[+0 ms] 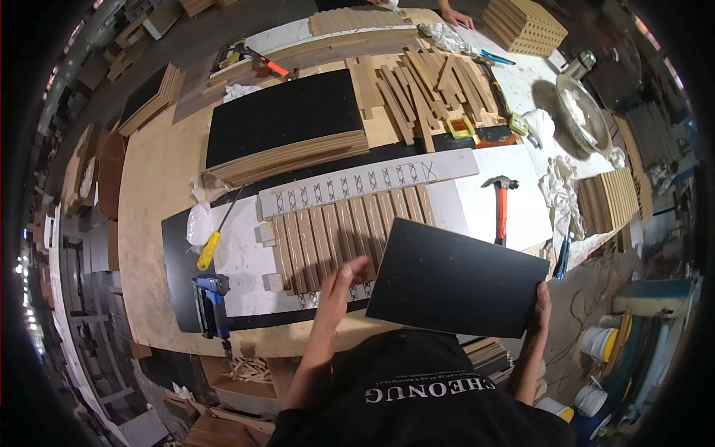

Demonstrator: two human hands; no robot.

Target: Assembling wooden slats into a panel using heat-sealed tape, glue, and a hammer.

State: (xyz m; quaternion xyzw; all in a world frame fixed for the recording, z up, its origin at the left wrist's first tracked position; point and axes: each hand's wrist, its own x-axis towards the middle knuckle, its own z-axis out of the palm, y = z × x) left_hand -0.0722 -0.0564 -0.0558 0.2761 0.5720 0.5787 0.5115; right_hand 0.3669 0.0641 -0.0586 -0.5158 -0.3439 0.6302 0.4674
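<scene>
My right hand (541, 307) grips the right edge of a flat black panel (458, 279), which is held tilted above the table's front edge. My left hand (342, 287) is open beside the panel's left edge, apart from it, fingers stretched out over a row of wooden strips (346, 231). White lines that look like glue run along the tops of these strips. Behind them lies a pale board (372, 180) with pencilled cross marks. A similarly marked board shows at their near ends, partly hidden by my left hand and the panel.
On the left lie a blue nail gun (214, 302), a yellow-handled screwdriver (211, 249) and a white bottle (199, 222). A hammer (502, 208) rests at right. Stacked black panels (287, 119) and loose strips (424, 89) stand behind. Another person's hand (456, 18) is at the far edge.
</scene>
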